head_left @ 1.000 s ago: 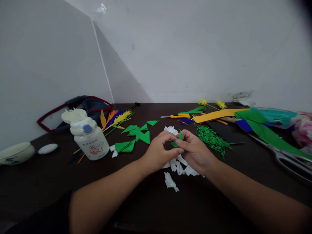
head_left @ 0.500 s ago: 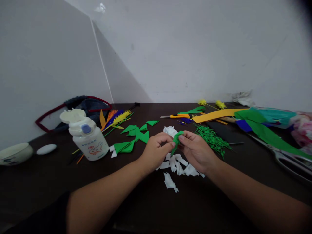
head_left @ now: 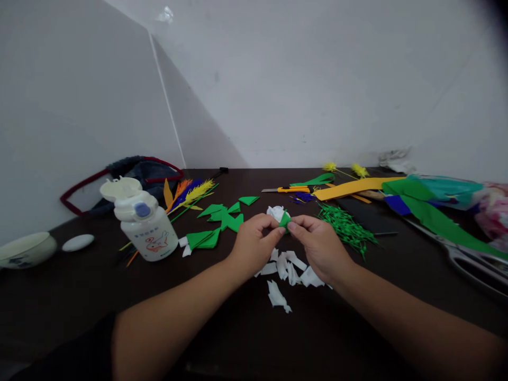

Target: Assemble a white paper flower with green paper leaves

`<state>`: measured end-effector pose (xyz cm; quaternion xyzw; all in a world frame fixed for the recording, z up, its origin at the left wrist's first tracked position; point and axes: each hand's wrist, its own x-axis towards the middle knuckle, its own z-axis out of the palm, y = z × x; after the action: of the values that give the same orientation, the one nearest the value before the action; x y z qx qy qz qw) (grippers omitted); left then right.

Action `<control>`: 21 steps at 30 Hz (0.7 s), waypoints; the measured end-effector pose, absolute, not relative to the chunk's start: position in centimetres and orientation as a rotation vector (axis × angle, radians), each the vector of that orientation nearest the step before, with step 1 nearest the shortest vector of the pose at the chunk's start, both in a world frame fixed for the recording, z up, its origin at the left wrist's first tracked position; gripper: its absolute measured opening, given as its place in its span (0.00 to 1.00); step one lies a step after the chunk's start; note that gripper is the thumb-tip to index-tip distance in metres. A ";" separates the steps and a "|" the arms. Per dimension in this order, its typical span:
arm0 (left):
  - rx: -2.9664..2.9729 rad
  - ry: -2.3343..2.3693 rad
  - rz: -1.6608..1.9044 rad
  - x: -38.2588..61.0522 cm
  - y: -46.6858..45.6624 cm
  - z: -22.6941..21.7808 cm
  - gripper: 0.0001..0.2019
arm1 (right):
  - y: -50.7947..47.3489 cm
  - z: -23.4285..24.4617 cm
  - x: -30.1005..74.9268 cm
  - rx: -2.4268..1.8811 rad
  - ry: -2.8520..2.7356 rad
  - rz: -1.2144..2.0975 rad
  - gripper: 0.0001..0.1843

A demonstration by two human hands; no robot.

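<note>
Between the fingertips of both hands is a small piece of green crepe paper (head_left: 284, 218), its pointed tip upward. My left hand (head_left: 256, 241) pinches it from the left, thumb against index finger. From the right, my right hand (head_left: 317, 243) grips its other edge the same way. Just behind the fingers lies a white crumpled paper bundle (head_left: 275, 212), partly covered. Several white paper strips (head_left: 282, 265) lie on the dark table below the hands. To the left are folded green paper pieces (head_left: 202, 239), and to the right a heap of thin twisted green strands (head_left: 345, 227).
An open-lidded white bottle (head_left: 148, 235) stands left, near a bowl (head_left: 27, 250) and paper flower spikes (head_left: 190, 196). A box cutter (head_left: 293, 189) with bare blade lies at the back. Scissors (head_left: 472, 259), an orange strip (head_left: 353, 186) and a plastic bag (head_left: 448, 189) are at right.
The green paper piece has turned: it hung as a longer folded strip and now shows as a short upward point. My two hands have drawn closer together around it.
</note>
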<state>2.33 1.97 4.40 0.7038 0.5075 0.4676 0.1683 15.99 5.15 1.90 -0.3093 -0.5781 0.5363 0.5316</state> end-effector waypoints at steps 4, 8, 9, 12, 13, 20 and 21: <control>2.019 1.395 1.332 2.5 1.9 4.3 0.05 | 5.0 2.0 15.8 -0.720 -1.317 1.322 0.05; 1.979 1.292 1.308 2.5 2.0 4.2 0.05 | 4.8 2.3 15.7 -0.642 -1.186 1.481 0.09; 1.959 1.264 1.303 2.5 2.0 4.2 0.05 | 4.8 2.4 15.7 -0.622 -1.165 1.519 0.10; 1.903 1.184 1.284 2.5 2.0 4.1 0.05 | 4.6 2.5 15.7 -0.559 -1.125 1.614 0.10; 1.886 1.160 1.276 2.5 2.0 4.1 0.06 | 4.6 2.6 15.7 -0.540 -1.114 1.635 0.10; 1.789 1.110 1.237 2.5 1.8 4.1 0.07 | 4.0 2.6 15.4 -0.477 -1.096 1.698 0.12; 1.795 1.109 1.237 2.5 1.8 4.1 0.07 | 3.9 2.6 15.4 -0.474 -1.096 1.704 0.12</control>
<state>2.53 1.84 4.05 0.6899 0.4263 0.4753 0.3411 15.39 3.93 2.61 -0.1967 -0.4544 0.7064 0.5058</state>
